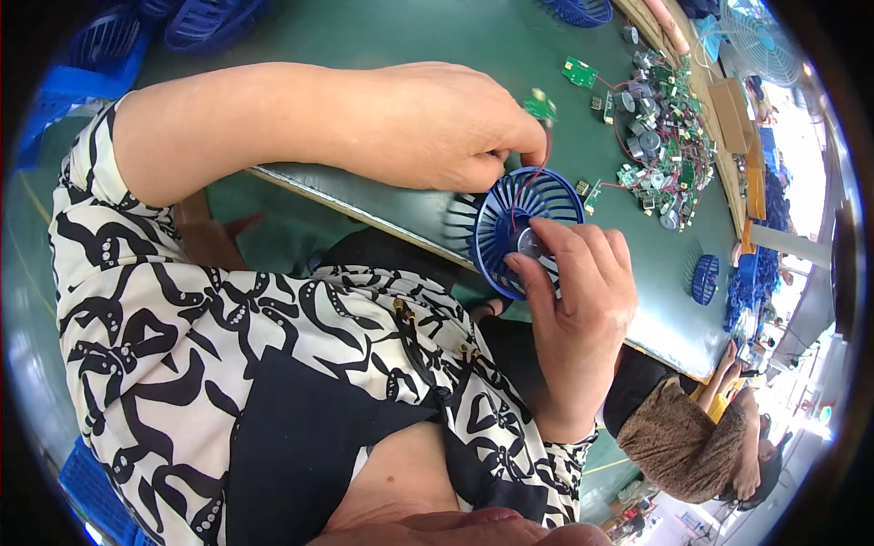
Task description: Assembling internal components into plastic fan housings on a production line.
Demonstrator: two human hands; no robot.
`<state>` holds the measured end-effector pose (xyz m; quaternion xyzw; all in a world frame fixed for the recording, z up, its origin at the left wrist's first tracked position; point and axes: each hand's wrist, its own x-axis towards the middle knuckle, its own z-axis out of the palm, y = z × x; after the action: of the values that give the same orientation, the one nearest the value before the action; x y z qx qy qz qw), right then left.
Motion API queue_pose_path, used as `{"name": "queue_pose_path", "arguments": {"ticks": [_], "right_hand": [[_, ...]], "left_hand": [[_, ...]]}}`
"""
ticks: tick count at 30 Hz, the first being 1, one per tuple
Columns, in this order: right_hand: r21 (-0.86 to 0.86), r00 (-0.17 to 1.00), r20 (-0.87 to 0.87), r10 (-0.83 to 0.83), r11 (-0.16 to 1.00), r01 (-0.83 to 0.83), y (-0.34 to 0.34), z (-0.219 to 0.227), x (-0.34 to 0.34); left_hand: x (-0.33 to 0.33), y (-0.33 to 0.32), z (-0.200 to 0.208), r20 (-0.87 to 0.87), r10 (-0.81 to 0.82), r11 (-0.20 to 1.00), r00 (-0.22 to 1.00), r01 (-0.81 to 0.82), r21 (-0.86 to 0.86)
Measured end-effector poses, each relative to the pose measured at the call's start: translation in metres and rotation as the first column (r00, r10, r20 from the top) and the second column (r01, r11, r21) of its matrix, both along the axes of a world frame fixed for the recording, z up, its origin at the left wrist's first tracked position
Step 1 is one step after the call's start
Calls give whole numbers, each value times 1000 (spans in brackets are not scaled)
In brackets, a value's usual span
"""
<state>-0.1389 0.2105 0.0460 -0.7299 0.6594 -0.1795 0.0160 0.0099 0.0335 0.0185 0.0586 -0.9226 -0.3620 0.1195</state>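
A round blue slotted fan guard (489,211) sits tilted at the table's near edge, in front of me. At its middle is a small silvery round motor (529,242), pinched between the thumb and fingers of my right hand (587,278). Thin red wires (520,194) run from the motor up to my left hand (460,127), whose fingers are curled closed on them at the guard's far rim. Just beyond those fingertips hangs a small green circuit board (540,106), blurred and joined to the wires.
On the green table (382,41) lies a heap of motors with wired circuit boards (651,141) at the right. Another blue guard (705,278) rests further right. Blue baskets (100,45) stand far left. A light-blue fan (760,41) is far right; a person in brown (678,437) sits nearby.
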Motion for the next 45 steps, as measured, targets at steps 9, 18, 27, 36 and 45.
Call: {"name": "queue_pose_path", "arguments": {"ticks": [9,18,27,36,45], "right_hand": [[46,1000,-9,19,999,-19,-9,2,-11],[116,988,-155,4,993,14,-11,6,0],[-153,980,-158,118,978,-143,23,-39,-12],[-305,993,-12,121,945,-119,32,-52,-25],[-485,895,120,-431,761,431,93,-48,-119]], "left_hand": [[0,5,1,11,20,1000,1000,-20,-12],[4,2,3,22,8,1000,1000,-8,15],[-1,-4,17,135,-26,994,991,11,113],[-31,-55,1,-337,264,770,904,-408,-490],[-67,-83,-7,-315,356,454,880,-457,-765]]}}
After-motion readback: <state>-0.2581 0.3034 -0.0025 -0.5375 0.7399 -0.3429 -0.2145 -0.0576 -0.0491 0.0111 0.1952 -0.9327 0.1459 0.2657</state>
